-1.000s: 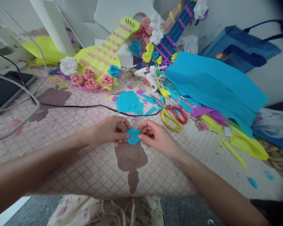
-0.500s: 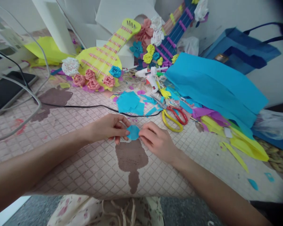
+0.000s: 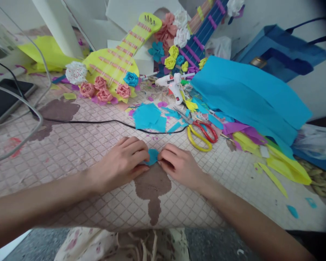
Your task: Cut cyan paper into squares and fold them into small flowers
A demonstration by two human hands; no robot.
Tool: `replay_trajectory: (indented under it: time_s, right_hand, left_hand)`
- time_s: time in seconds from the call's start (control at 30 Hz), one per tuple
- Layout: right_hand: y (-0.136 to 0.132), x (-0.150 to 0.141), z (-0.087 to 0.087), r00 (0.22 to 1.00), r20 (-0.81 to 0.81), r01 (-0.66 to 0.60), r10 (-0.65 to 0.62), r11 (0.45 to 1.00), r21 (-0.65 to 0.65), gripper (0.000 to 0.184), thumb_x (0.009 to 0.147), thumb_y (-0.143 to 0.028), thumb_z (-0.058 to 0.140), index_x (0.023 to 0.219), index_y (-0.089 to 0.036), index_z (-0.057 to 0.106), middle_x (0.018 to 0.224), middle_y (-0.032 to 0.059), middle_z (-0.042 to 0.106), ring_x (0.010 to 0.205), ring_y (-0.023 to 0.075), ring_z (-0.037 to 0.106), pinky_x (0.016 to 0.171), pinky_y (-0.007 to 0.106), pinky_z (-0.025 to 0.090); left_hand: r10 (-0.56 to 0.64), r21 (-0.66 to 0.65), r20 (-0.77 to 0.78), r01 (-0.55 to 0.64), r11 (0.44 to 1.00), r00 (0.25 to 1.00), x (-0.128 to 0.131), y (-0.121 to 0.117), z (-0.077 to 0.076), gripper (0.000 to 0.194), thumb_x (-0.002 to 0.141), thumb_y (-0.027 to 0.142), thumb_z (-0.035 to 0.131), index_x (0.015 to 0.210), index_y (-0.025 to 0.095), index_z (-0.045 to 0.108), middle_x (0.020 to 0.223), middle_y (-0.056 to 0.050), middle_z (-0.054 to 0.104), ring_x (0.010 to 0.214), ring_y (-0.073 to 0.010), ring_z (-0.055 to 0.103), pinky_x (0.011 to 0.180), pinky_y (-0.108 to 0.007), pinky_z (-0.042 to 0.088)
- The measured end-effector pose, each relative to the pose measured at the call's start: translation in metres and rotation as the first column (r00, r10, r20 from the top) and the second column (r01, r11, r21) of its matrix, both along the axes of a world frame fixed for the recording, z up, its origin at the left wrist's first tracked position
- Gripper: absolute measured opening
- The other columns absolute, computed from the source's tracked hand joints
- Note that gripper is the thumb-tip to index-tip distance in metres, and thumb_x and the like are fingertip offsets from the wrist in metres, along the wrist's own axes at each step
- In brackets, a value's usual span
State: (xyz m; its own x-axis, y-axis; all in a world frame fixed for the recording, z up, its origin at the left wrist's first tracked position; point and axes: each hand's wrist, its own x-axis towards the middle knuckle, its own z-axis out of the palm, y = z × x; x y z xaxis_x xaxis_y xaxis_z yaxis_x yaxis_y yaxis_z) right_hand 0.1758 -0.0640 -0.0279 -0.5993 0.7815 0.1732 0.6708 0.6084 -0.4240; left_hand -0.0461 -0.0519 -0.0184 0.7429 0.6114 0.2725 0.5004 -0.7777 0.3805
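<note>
Between my two hands is a small rounded piece of blue paper (image 3: 153, 156), low over the patterned tablecloth (image 3: 103, 214). My left hand (image 3: 125, 161) pinches its left edge, fingers curled over so that part of the piece is hidden. On the opposite edge, the thumb and fingertips of my right hand (image 3: 179, 165) grip it. Just beyond my hands lies a pile of cut blue paper pieces (image 3: 149, 116). Scissors with one red and one yellow handle (image 3: 205, 136) rest to the right of the pile, blades pointing away.
A white glue gun (image 3: 174, 87) stands behind the scissors. A black cable (image 3: 97, 122) crosses the table. Yellow and blue paper guitars (image 3: 112, 67) with paper flowers lean at the back. Large blue sheets (image 3: 250, 94), a blue bag (image 3: 277, 54) and yellow scraps lie right; a phone (image 3: 8, 98) left.
My left hand has turned over, its fingers now curled with the back of the hand upward. My right hand keeps its grip on the blue paper. The view has shifted slightly.
</note>
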Motion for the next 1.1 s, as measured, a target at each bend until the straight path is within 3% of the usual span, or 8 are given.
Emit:
replay_trajectory:
  time_s: [0.1, 0.2, 0.47, 0.77, 1.1]
  right_hand:
    - [-0.0003, -0.0004, 0.0007, 1.0, -0.01, 0.003, -0.003, 1.0, -0.018, 0.014, 0.092, -0.021, 0.045, 0.083, -0.018, 0.056, 0.084, 0.0023, 0.054, 0.073, 0.0122, 0.052, 0.063, 0.023, 0.04]
    - [-0.0005, -0.0002, 0.0009, 1.0, -0.004, 0.0, 0.0, 1.0, -0.022, 0.014, 0.092, -0.021, 0.045, 0.083, -0.018, 0.056, 0.084, 0.0024, 0.054, 0.074, 0.0124, 0.052, 0.062, 0.023, 0.039]
    - [-0.0032, -0.0004, 0.0017, 1.0, -0.018, -0.026, 0.025, 0.999, -0.02, 0.01, 0.091, -0.021, 0.046, 0.088, -0.019, 0.055, 0.091, 0.0035, 0.055, 0.075, 0.0129, 0.053, 0.062, 0.024, 0.04]
    - [-0.0047, -0.002, 0.0049, 0.999, -0.053, -0.007, 0.001, 0.995, -0.104, 0.004, 0.088, -0.016, 0.051, 0.087, -0.019, 0.054, 0.089, 0.0015, 0.055, 0.077, 0.0121, 0.053, 0.066, 0.023, 0.039]
    - [-0.0071, -0.0072, 0.0075, 0.998, -0.031, 0.052, -0.057, 0.987, -0.15, 0.007, 0.086, -0.014, 0.05, 0.082, -0.019, 0.054, 0.084, 0.0004, 0.055, 0.072, 0.0112, 0.052, 0.064, 0.023, 0.037]
  left_hand:
    - [-0.015, 0.108, -0.032, 0.019, 0.994, 0.999, -0.0001, 0.0004, -0.0027, 0.009, 0.09, 0.019, 0.051, 0.086, 0.017, 0.058, 0.091, -0.005, 0.061, 0.085, -0.0178, 0.053, 0.077, -0.033, 0.039]
    - [-0.003, 0.123, -0.056, 0.009, 0.992, 0.998, -0.0013, 0.0013, -0.0037, 0.015, 0.091, 0.017, 0.046, 0.085, 0.018, 0.059, 0.089, -0.004, 0.063, 0.084, -0.0173, 0.053, 0.078, -0.033, 0.038]
    - [0.013, 0.025, -0.009, -0.012, 1.0, 1.0, -0.0033, 0.0003, -0.0071, 0.013, 0.091, 0.018, 0.047, 0.087, 0.019, 0.06, 0.09, -0.004, 0.062, 0.086, -0.0179, 0.054, 0.079, -0.033, 0.039]
    - [0.089, -0.183, 0.127, -0.064, 0.981, 0.988, 0.0003, -0.0006, -0.0057, 0.012, 0.087, 0.011, 0.05, 0.082, 0.018, 0.059, 0.093, -0.005, 0.058, 0.089, -0.0169, 0.053, 0.081, -0.031, 0.043]
    - [0.125, -0.231, 0.127, -0.093, 0.968, 0.984, 0.0014, -0.0003, -0.0045, 0.013, 0.085, 0.012, 0.051, 0.079, 0.018, 0.061, 0.094, -0.005, 0.058, 0.091, -0.0183, 0.053, 0.083, -0.034, 0.045]
